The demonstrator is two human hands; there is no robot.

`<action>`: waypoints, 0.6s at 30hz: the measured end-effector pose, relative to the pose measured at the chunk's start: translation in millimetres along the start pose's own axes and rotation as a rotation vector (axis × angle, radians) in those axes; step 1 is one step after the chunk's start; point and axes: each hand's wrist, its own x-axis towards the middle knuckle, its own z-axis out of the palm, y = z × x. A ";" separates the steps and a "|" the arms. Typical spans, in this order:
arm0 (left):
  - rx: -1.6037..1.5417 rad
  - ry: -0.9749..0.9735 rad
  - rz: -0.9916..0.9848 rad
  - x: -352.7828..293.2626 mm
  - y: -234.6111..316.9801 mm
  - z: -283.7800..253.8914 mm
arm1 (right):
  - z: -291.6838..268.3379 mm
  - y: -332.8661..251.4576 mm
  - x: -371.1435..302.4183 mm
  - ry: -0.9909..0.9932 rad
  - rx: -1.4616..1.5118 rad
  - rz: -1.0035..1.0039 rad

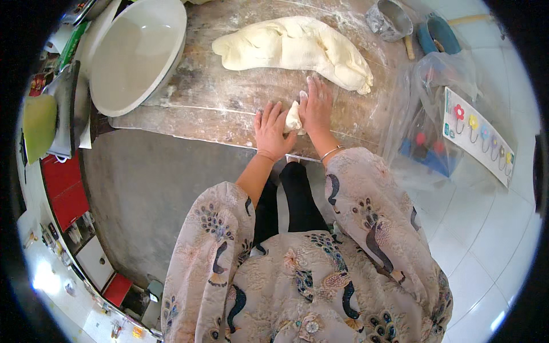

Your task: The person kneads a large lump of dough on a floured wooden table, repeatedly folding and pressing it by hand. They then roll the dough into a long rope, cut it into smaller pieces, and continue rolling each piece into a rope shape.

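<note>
A small lump of pale dough (293, 119) lies on a floured wooden board (229, 123), close to its near edge, between my two hands. My left hand (272, 132) rests beside it on the left, fingers stretched forward and a little apart, thumb by the lump's near end. On the other side my right hand (317, 108) lies with its fingers extended over the board, its thumb and palm edge against the lump. Flour whitens some fingertips. Beyond both hands stretches a long, thick roll of dough (297, 46), apart from them.
A large white basin (134, 60) stands at the board's left. At the far right are a metal cup (390, 22) and a blue container (439, 35). Clear plastic bags (437, 91) and a card of flower-shaped hooks (479, 137) sit at the right. Red cabinets (64, 186) stand at the left.
</note>
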 end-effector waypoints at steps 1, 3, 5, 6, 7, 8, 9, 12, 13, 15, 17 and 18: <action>-0.014 0.019 -0.003 0.7 -1.1 4.0 | 0.0 -0.6 -0.2 -0.035 0.097 0.050; -0.054 -0.038 0.062 0.7 -6.4 12.8 | 1.5 -4.5 -7.6 -0.117 0.120 0.027; -0.083 -0.067 0.086 -3.5 -9.6 26.0 | 5.9 -12.5 -15.8 -0.203 -0.037 -0.128; -0.044 -0.043 0.036 -9.4 -8.0 23.6 | 6.9 -8.4 -13.6 -0.149 -0.032 -0.169; -0.011 -0.023 -0.005 -14.6 -3.6 18.6 | 3.9 0.3 -10.1 -0.092 -0.035 -0.202; 0.021 -0.004 -0.047 -14.6 0.5 14.5 | 0.5 8.8 -6.1 -0.035 -0.038 -0.235; 0.029 0.023 -0.050 -16.9 1.8 9.9 | -4.7 5.8 -0.3 -0.006 -0.116 -0.205; 0.119 0.013 -0.075 -1.0 19.9 13.9 | -7.9 16.6 17.3 0.003 0.068 -0.146; 0.120 0.022 -0.096 0.8 22.7 15.3 | -7.9 15.6 15.7 -0.030 0.108 -0.104; 0.031 -0.015 -0.019 -3.0 15.6 20.4 | 1.7 15.7 8.5 -0.077 0.420 0.005; 0.008 -0.045 0.035 -8.4 6.6 27.0 | -0.7 2.1 -2.8 -0.140 0.190 -0.130; 0.027 -0.040 0.025 -11.2 5.9 26.4 | -0.2 5.9 -0.6 -0.088 0.129 -0.167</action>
